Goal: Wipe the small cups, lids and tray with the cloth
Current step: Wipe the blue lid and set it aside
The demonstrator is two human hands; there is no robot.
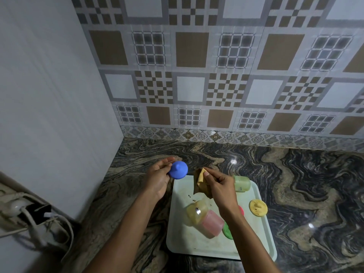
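Fingers [167, 161] of the left hand [158, 179] pinch the rim of a blue lid [178, 170] held above the tabletop [295, 174], just left of the tray [177, 243]; right hand [218, 186] is clamped on the soft cloth [201, 181]. Lid looks light, stiff and smooth, best held at the rim. Cups [204, 219] crowd the tray; open room lies right.
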